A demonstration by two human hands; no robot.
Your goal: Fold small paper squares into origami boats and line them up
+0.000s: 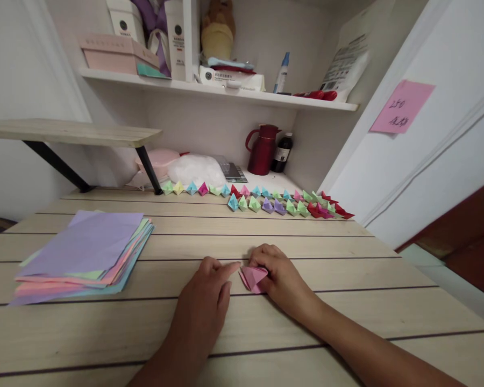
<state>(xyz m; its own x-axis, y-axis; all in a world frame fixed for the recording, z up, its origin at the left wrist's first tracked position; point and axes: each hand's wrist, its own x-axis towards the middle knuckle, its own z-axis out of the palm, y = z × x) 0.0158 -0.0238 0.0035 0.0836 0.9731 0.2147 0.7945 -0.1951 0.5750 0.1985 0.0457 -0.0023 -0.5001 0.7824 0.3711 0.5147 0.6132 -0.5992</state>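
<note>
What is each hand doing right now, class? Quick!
Left hand: open, flat on the table, forefinger touching the pink folded paper.
Right hand: fingers closed on the pink folded paper.

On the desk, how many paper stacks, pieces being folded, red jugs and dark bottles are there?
paper stack: 1
pink folded paper: 1
red jug: 1
dark bottle: 1
Total: 4

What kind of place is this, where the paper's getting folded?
Most likely a home desk nook used for crafts. A stack of coloured paper sheets lies on the wooden table, rows of small folded paper pieces line its back, and a shelf above holds household boxes and bottles.
</note>
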